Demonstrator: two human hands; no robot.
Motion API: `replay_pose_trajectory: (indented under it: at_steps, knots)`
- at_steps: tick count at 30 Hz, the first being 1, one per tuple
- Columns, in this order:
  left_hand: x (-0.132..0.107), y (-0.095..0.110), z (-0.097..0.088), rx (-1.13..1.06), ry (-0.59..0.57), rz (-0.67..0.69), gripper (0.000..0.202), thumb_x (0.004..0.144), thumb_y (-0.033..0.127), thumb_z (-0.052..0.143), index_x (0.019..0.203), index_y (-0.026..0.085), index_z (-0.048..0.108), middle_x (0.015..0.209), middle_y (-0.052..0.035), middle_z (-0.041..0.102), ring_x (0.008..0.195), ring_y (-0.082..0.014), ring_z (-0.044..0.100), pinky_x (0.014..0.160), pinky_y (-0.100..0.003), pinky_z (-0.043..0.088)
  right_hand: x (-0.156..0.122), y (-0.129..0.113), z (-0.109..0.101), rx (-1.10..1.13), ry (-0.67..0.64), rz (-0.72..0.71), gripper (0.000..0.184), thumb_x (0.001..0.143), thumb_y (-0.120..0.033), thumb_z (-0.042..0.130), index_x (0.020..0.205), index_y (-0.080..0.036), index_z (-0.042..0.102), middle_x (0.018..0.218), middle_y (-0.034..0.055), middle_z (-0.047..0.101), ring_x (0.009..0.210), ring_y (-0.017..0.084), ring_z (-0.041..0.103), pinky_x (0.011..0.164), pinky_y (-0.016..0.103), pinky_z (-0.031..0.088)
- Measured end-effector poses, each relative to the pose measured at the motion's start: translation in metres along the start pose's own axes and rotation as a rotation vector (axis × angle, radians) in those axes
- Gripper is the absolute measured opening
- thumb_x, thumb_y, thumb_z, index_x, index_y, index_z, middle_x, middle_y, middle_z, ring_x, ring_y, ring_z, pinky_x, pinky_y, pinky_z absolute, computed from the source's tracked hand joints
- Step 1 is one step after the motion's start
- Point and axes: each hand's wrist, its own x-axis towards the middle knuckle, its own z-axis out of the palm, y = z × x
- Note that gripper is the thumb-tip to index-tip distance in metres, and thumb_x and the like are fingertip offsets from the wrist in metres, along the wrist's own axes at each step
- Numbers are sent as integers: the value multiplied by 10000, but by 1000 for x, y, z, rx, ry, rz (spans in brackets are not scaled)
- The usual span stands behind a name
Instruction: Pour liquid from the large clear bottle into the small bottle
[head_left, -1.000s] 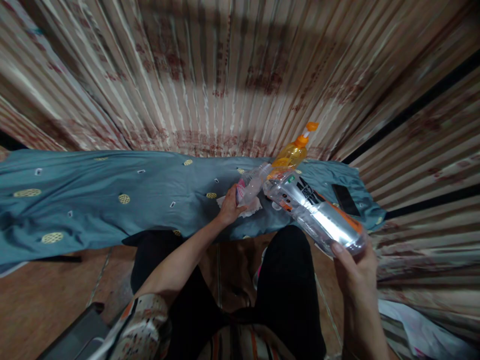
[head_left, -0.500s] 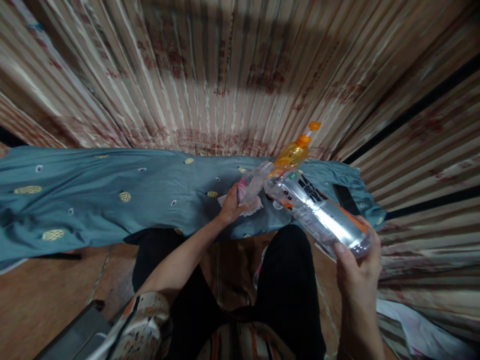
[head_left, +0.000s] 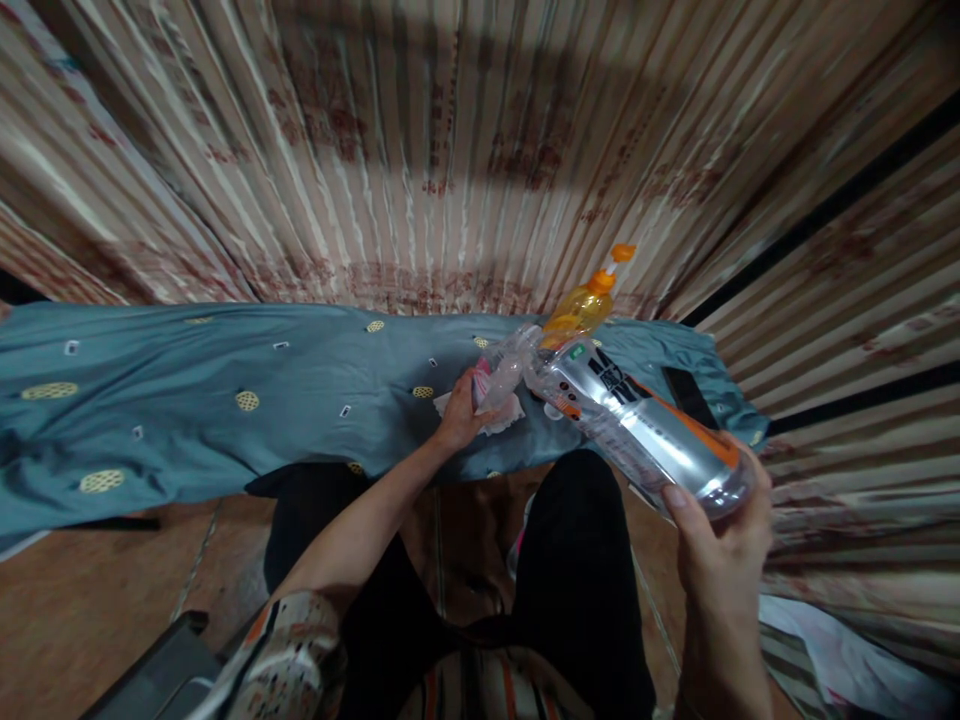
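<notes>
My right hand (head_left: 724, 520) is wrapped around the base of a large clear plastic bottle (head_left: 637, 420) with a silver and orange label. This bottle tilts, its neck pointing down and left. My left hand (head_left: 461, 412) grips a smaller clear plastic bottle (head_left: 514, 362) with a pink-marked label, low over the cloth. The mouths of the two bottles meet or nearly meet; whether liquid passes between them I cannot tell. A crumpled white tissue (head_left: 504, 415) lies under the smaller bottle. Just behind stands a pump bottle (head_left: 579, 312) of yellow liquid with an orange top.
A teal cloth with pineapple prints (head_left: 300, 385) covers the long narrow surface. A dark phone (head_left: 688, 396) lies at its right. Small round whitish item (head_left: 553, 411) sits beneath the large bottle's neck. Pleated curtains (head_left: 420, 150) hang behind and right. A grey object (head_left: 154, 670) is lower left.
Both hands keep their grips and the bottles stay mouth to mouth. The large bottle has turned slightly, and its base has shifted a little to the right. The view has moved slightly.
</notes>
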Motion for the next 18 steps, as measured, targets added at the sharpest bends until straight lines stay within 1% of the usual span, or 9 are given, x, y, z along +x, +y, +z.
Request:
replay_pose_trajectory:
  at_steps: [4, 7, 9, 12, 15, 18]
  knots:
    - [-1, 0, -1, 4, 19, 15, 967, 700, 396, 983, 1539, 230, 533, 1602, -214, 641, 1530, -433, 610, 1332, -659, 447, -1, 0, 0, -10, 8, -24, 944, 811, -650, 882, 1587, -213, 572, 1548, 168, 616, 1453, 414, 587, 1329, 664, 348]
    - [-2, 2, -3, 15, 20, 21, 955, 708, 407, 974, 1534, 216, 535, 1581, -210, 648, 1537, -432, 604, 1320, -656, 465, -1, 1, -1, -24, 8, -28, 928, 823, -659, 868, 1588, -226, 569, 1567, 164, 612, 1460, 415, 586, 1322, 665, 361]
    - [-2, 3, -3, 19, 23, 17, 956, 710, 414, 971, 1532, 212, 528, 1577, -211, 650, 1545, -427, 599, 1323, -649, 464, -1, 2, -1, -27, 2, -16, 950, 818, -660, 870, 1604, -231, 554, 1584, 167, 603, 1472, 425, 582, 1317, 673, 365]
    - [-2, 5, -3, 19, 18, 13, 941, 712, 395, 958, 1525, 229, 516, 1587, -206, 653, 1545, -425, 602, 1337, -665, 442, -1, 2, -1, -30, 6, -10, 959, 811, -660, 872, 1608, -232, 555, 1568, 167, 612, 1465, 434, 588, 1313, 684, 363]
    - [-2, 5, -3, 14, 20, 14, 930, 703, 377, 954, 1515, 226, 527, 1591, -217, 650, 1537, -444, 608, 1340, -680, 437, -1, 1, -1, -25, 14, -20, 939, 817, -642, 874, 1601, -228, 567, 1553, 160, 617, 1456, 422, 589, 1322, 664, 356]
    - [-2, 4, -2, -1, 25, 11, 935, 692, 380, 967, 1512, 226, 546, 1603, -224, 638, 1543, -448, 600, 1352, -673, 431, -1, -1, -1, -9, 10, -14, 967, 812, -629, 887, 1617, -209, 555, 1566, 172, 606, 1461, 423, 583, 1321, 657, 357]
